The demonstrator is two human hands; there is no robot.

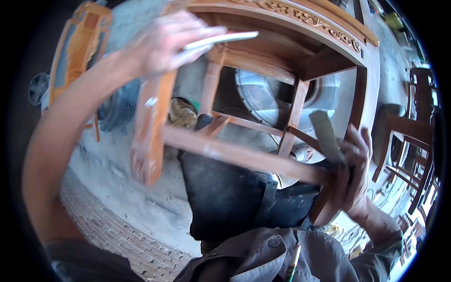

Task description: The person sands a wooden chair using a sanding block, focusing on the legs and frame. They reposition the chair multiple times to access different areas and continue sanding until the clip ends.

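Note:
A reddish-brown wooden furniture frame (244, 157) with legs, stretchers and a carved apron (300, 16) stands before me, tilted in view. My left hand (176, 40), smeared by motion, is raised over the frame's left upper corner. Pinched in its fingers is a thin, pale flat piece (223, 39), seen nearly edge-on. At the right end of the near stretcher is my right hand (354, 164), closed around a stiff grey-green flat strip (324, 134) that sticks up past the fingers. That hand lies against the right leg of the frame; whether it also grips the wood, I cannot tell.
A lighter wooden chair (82, 42) stands at the far left, and dark wooden chairs (413, 131) at the right. Behind the frame is a round metal fan-like machine (256, 89). A brown cloth bundle (182, 113) lies near the left leg. Brick paving (117, 230) borders the concrete floor.

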